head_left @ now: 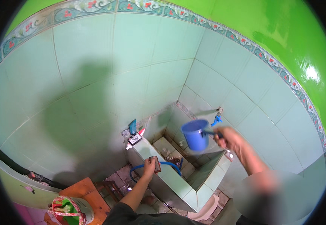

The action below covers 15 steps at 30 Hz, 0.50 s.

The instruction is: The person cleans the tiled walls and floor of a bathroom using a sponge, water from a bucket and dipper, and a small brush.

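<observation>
My right hand (226, 138) is closed round the dark handle of a blue water dipper (195, 137). The dipper hangs in the air over the tiled tub (214, 176), below and left of the blue tap (217, 119). My left hand (149, 167) grips a small brown rectangular block (157, 165), perhaps a scrubbing brush, at the tub's left ledge. Its underside is hidden. Beside that hand, a blue hose (170, 164) loops over the ledge, with one end inside the tub. Wet dirt and dark bits lie on the tub's bottom.
A small dark box (135, 139), a blue packet (133, 126) and a white tube (129, 146) crowd the ledge's far corner. At lower left, a bucket (84, 209) stands on a wooden stool (81, 187). A squat toilet (204, 210) lies near the tub's front.
</observation>
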Motion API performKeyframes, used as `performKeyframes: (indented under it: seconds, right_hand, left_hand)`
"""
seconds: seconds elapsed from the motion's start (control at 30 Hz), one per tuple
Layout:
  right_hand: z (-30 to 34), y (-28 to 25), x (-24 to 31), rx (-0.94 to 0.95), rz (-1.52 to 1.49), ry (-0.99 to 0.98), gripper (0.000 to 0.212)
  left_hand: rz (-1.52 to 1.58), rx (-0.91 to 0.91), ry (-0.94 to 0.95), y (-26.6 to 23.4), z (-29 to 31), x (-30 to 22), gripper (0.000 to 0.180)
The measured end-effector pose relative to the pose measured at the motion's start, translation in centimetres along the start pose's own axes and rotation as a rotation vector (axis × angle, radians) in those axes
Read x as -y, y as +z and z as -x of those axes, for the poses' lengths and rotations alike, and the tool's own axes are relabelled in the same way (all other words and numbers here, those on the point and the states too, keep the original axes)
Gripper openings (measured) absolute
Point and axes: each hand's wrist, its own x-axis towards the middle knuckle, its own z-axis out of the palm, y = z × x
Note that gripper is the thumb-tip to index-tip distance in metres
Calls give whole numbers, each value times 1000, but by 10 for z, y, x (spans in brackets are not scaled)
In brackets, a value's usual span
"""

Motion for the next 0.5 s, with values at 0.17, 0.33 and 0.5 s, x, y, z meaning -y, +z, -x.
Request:
performKeyframes:
  seconds: [0.17,0.33,0.5]
  right_hand:
    - [-27,43,157,-3,-37,-340,26]
    - [-26,36,244,-23,-188,-475,15]
    - [-10,18,245,-6,-357,-530,15]
  left_hand:
    - [74,-22,5,-17,-9,-6,32]
    - [104,10,-2,-23,-12,-8,31]
    - [123,-13,-53,-20,-17,-17,32]
